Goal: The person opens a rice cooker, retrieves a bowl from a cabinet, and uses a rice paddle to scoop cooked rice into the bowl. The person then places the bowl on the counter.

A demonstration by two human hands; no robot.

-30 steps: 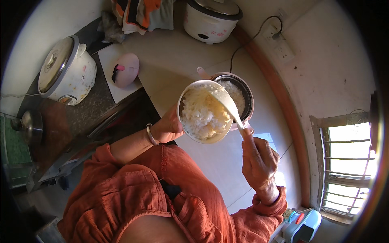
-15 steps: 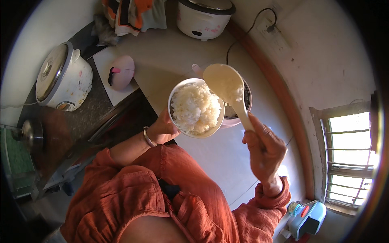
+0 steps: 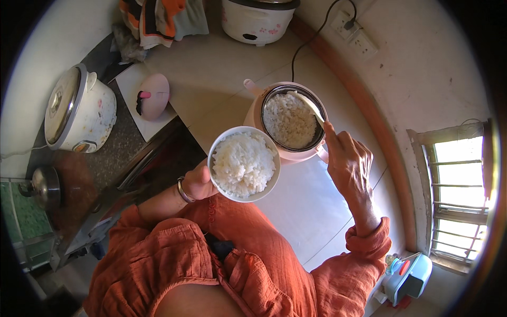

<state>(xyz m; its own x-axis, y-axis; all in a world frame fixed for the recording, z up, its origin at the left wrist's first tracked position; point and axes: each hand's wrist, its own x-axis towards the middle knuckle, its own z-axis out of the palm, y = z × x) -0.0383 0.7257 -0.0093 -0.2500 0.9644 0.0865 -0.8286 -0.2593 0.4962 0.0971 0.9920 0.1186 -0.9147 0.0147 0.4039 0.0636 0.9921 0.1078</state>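
My left hand is closed on the side of a white bowl heaped with cooked white rice. To its right and slightly beyond stands a lidless pink rice cooker, its dark-rimmed pot holding more rice. With my right hand I grip a pale rice paddle by its handle. The paddle lies tilted at the pot's far right side, against the rice; its tip is hard to make out. The bowl is held apart from the pot's mouth, over the counter's near edge.
A pink lid rests on a white board at left. Beyond it stands a stained white cooker; another white cooker is at the back. A black cord runs to a wall socket. A barred window is at right.
The paddle has gone from above the bowl down into the cooker's pot. My left hand has drawn the bowl nearer and leftward, uncovering the cooker.
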